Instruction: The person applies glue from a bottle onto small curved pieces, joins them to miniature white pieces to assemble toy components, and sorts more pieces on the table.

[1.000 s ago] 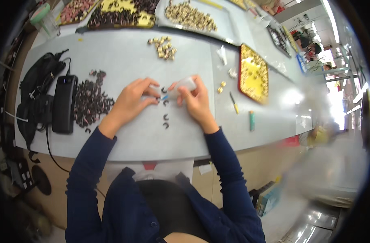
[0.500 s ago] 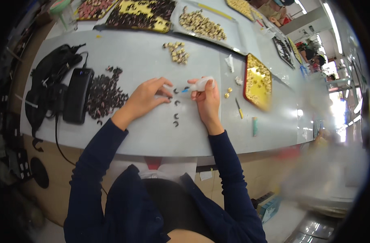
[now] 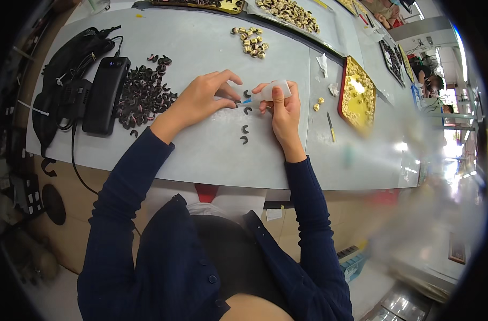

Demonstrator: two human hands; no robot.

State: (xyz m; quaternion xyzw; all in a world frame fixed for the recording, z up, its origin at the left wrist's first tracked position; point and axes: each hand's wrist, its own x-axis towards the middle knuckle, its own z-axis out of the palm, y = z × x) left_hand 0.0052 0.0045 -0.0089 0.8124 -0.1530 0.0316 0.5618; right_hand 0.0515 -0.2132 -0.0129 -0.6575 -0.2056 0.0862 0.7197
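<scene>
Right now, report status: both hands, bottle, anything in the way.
Right hand gripping white bottle, blue tip toward left hand. Left hand seemingly pinching small dark piece. Nothing seen between tip and piece; dark curved pieces close by.

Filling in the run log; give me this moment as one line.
left hand: at small dark piece | right hand: holding whitish bottle, blue tip toward left hand | table: dark curved pieces heaped left

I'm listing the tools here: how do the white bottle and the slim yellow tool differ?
The white bottle is held in the right hand; the slim yellow tool lies on the table. The bottle is broad, with a blue tip; the tool is thin, with a dark end. Each combines two colours.
</scene>
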